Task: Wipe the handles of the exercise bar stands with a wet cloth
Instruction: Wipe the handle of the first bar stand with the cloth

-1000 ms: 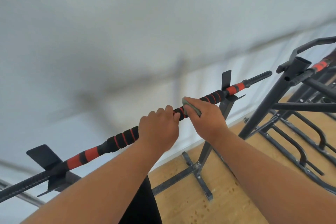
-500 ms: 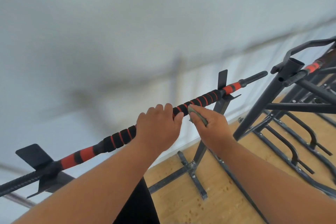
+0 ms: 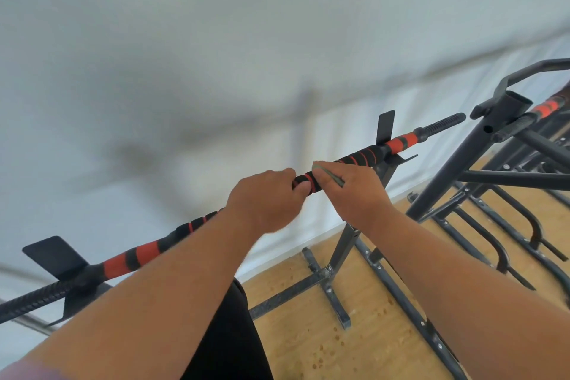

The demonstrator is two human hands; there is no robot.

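No readable brand or label on any of the gear. The bar (image 3: pixel 135 257) lies across two black cradles, one at its low left end (image 3: pixel 57 256) and one toward its upper right end (image 3: pixel 385 126), and slopes up to the right. Its grip is black foam with red bands; both tips are bare ribbed metal.

The left hand (image 3: pixel 265 200) is wrapped over the bar near mid-length, knuckles up, thumb tucked under against the foam. The right hand (image 3: pixel 354 191) sits just right of it on the bar, almost touching, fingers curled over a grey-green cloth (image 3: pixel 328 174) and pressing it onto the grip. Only a thin edge of the cloth shows above the knuckles. Both forearms reach up from below the bar, roughly parallel.

A stand's upright and floor feet (image 3: pixel 327 278) sit below the bar on a wood floor (image 3: pixel 308 348). More black stands (image 3: pixel 481 145) are right of the bar, one carrying another red-banded bar (image 3: pixel 546 106). White wall (image 3: pixel 216 40) behind the bar.
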